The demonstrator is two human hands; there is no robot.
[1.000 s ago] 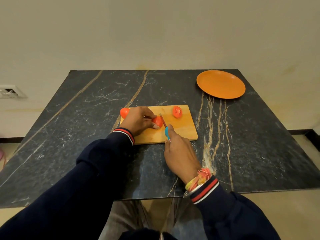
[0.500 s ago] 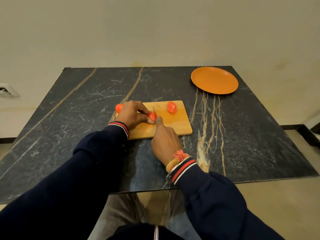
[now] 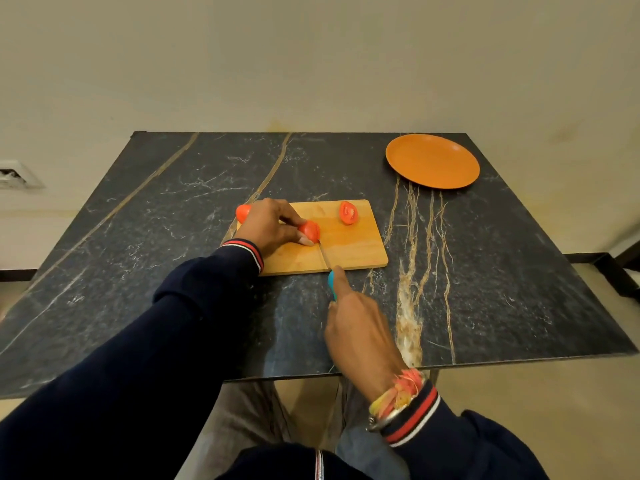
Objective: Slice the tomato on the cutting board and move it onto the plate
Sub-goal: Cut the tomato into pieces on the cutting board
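Left hand (image 3: 270,225) pinches tomato piece (image 3: 310,230), right hand (image 3: 360,334) grips knife (image 3: 331,282); another slice (image 3: 348,212), plate (image 3: 433,161) lie beyond.

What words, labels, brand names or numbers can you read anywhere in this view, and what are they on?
None: no readable text anywhere in the head view.
Wooden cutting board, orange plate, blue-handled knife: plain, no print or logo shows.
Wall socket at the left edge: too small and blurred to tell whether it carries any marking.
Sleeve cuffs: stripes only.
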